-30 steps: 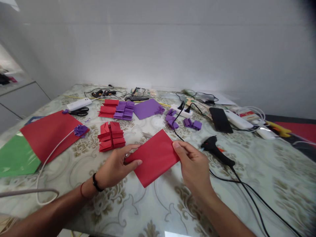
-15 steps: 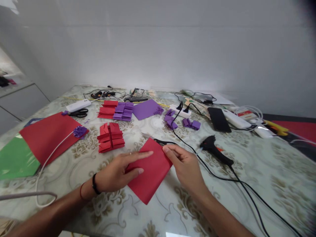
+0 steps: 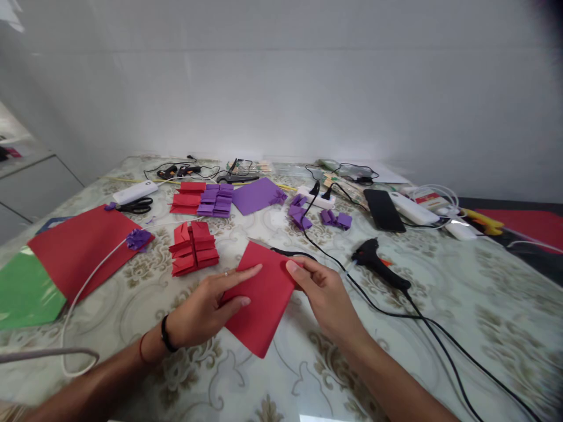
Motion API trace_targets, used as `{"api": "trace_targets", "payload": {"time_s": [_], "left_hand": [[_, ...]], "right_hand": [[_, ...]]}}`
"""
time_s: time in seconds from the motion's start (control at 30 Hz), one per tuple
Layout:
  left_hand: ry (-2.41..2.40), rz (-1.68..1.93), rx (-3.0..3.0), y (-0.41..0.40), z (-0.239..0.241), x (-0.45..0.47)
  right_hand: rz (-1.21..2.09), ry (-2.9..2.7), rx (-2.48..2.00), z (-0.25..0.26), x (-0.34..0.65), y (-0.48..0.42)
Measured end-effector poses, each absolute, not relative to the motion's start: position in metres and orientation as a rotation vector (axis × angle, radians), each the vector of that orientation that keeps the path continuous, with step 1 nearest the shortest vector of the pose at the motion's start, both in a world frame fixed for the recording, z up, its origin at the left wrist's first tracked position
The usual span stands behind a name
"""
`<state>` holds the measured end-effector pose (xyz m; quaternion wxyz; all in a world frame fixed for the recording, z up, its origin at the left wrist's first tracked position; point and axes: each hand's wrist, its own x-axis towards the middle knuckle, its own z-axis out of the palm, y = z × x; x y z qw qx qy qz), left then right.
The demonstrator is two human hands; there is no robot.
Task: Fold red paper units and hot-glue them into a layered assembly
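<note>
A sheet of red paper (image 3: 259,299) lies slanted in front of me, between my two hands. On its left part rests my left hand (image 3: 211,308), with index finger and thumb stretched out across the paper. My right hand (image 3: 323,290) pinches the paper's right corner between thumb and fingers. Behind the sheet, a pair of scissors (image 3: 292,253) shows only its dark handle; the rest is covered by the paper. To the left stands a bundle of folded red paper pieces (image 3: 194,248). A black glue gun (image 3: 380,266) lies right of my right hand.
Folded purple pieces (image 3: 215,200) and a purple sheet (image 3: 255,196) lie farther back. A large red sheet (image 3: 88,249) and a green sheet (image 3: 30,290) are at left. Toward the right are a power strip (image 3: 319,199), a phone (image 3: 383,211) and black cords (image 3: 373,308).
The red sheet has turned slightly and now covers the scissor blades. My right hand keeps its pinch on the corner, my left hand stays on the paper. The whole view has shifted slightly.
</note>
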<state>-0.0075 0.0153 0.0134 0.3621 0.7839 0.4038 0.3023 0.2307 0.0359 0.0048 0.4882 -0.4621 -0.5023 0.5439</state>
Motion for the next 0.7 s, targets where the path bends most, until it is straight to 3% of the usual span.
{"api": "trace_targets", "payload": {"time_s": [0.7], "left_hand": [[1.015, 0.782, 1.880, 0.0201, 0.0106, -0.0112]], "right_hand": [[1.206, -1.270, -1.090, 0.0049, 0.2306, 0.0346]]}}
